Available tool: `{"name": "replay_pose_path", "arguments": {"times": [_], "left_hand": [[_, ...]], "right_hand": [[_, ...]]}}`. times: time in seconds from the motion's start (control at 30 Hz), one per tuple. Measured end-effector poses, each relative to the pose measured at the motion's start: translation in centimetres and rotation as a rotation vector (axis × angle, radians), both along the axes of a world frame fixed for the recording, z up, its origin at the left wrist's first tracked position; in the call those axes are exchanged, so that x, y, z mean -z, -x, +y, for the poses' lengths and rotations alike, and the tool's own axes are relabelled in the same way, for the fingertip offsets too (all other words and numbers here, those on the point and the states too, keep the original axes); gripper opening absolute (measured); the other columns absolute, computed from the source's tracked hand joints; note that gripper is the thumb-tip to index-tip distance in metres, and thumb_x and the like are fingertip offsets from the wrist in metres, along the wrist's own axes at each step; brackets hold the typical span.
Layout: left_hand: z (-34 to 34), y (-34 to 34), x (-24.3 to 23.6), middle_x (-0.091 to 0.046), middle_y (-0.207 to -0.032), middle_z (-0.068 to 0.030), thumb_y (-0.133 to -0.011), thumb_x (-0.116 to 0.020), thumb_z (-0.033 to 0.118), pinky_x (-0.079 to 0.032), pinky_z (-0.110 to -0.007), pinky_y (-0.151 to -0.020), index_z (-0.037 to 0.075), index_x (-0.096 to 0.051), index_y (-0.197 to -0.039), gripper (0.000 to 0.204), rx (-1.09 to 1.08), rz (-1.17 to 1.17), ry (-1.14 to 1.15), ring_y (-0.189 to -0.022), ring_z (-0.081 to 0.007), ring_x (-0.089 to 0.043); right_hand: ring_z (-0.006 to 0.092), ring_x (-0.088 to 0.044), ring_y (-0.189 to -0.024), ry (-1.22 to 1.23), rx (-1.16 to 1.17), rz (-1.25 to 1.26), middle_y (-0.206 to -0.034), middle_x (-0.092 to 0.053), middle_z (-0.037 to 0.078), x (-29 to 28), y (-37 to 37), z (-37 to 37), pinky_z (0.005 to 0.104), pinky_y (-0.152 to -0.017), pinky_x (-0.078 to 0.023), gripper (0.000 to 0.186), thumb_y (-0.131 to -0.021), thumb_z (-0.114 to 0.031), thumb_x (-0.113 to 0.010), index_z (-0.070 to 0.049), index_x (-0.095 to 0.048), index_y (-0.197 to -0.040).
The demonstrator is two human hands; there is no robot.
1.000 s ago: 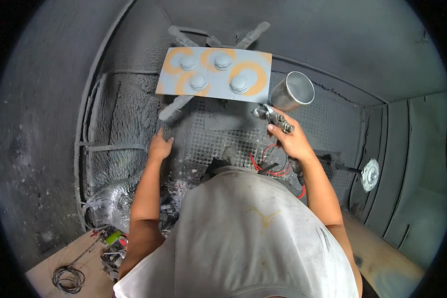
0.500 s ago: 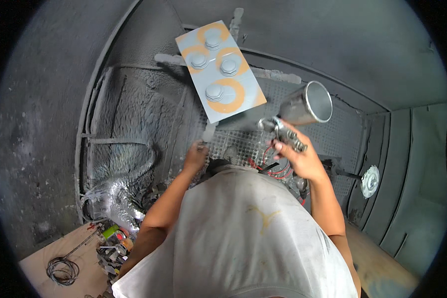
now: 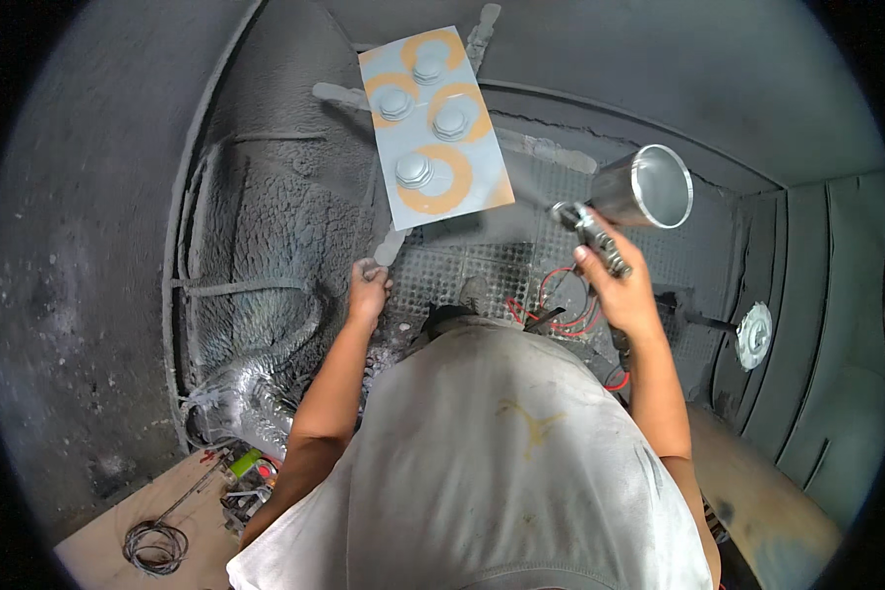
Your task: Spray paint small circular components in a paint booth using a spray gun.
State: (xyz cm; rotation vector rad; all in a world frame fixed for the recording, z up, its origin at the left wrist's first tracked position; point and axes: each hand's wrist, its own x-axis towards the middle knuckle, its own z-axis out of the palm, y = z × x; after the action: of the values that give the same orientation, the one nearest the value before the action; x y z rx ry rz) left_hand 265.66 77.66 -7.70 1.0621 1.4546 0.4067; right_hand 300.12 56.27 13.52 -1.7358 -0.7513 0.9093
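My right hand [image 3: 619, 295] is wrapped round a spray gun [image 3: 596, 239], which carries a large open metal cup [image 3: 645, 189]. The gun's nozzle end faces left toward a flat rectangular board [image 3: 425, 133], standing a little off its right edge, with a faint haze between them. Grey-white paint covers much of the board, leaving orange curved patches, and several hexagonal bolt-like heads [image 3: 415, 170] stand up from it. Below the board is a paint-crusted stand with arms sticking out. My left hand [image 3: 369, 287] has its fingers closed at the end of the near stand arm [image 3: 390, 248].
Dark, paint-coated booth walls [image 3: 88, 246] surround me. Red hose [image 3: 568, 327] loops over the perforated floor [image 3: 531, 261]. Foil-like wrapping [image 3: 251, 398] lies at left, near a coiled cable [image 3: 155, 547] on a wooden surface. A round whitish disc [image 3: 754, 336] on a rod stands at right.
The board has turned slightly clockwise, its near end swinging left with the stand arm and my left hand. My right hand and the spray gun appear farther right and slightly higher.
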Motion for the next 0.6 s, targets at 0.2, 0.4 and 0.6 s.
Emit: {"name": "replay_pose_path", "arguments": {"times": [0.2, 0.4, 0.6], "left_hand": [[-0.4, -0.7, -0.7, -0.060, -0.115, -0.0090, -0.100, -0.060, 0.012, -0.051, -0.031, -0.070, 0.005, -0.044, -0.132, 0.036, 0.008, 0.008, -0.026, -0.083, -0.0165, -0.064], [-0.5, -0.3, 0.7, -0.060, -0.112, -0.0093, -0.098, -0.061, 0.011, -0.051, -0.030, -0.067, 0.005, -0.042, -0.131, 0.038, 0.005, -0.024, -0.043, -0.081, -0.0157, -0.064], [-0.5, -0.8, 0.3, -0.061, -0.109, -0.0099, -0.097, -0.062, 0.011, -0.051, -0.031, -0.067, 0.006, -0.037, -0.132, 0.043, 0.023, 0.016, -0.047, -0.084, -0.0185, -0.063]], "right_hand": [[0.0121, -0.060, -0.086, -0.019, 0.128, -0.131, -0.103, -0.069, 0.004, -0.2, -1.9, 0.9, 0.0278, -0.085, -0.050, 0.047, -0.095, -0.016, -0.069, -0.002, -0.057, -0.139], [0.0139, -0.062, -0.098, -0.009, -0.095, 0.071, -0.120, -0.068, 0.010, 0.2, 1.0, -0.3, 0.0298, -0.090, -0.050, 0.050, -0.093, -0.018, -0.072, -0.003, -0.058, -0.138], [0.0079, -0.061, -0.079, 0.009, -0.233, 0.281, -0.091, -0.069, 0.003, -0.8, 3.0, 1.1, 0.0263, -0.072, -0.050, 0.048, -0.094, -0.015, -0.069, -0.004, -0.057, -0.139]]}}
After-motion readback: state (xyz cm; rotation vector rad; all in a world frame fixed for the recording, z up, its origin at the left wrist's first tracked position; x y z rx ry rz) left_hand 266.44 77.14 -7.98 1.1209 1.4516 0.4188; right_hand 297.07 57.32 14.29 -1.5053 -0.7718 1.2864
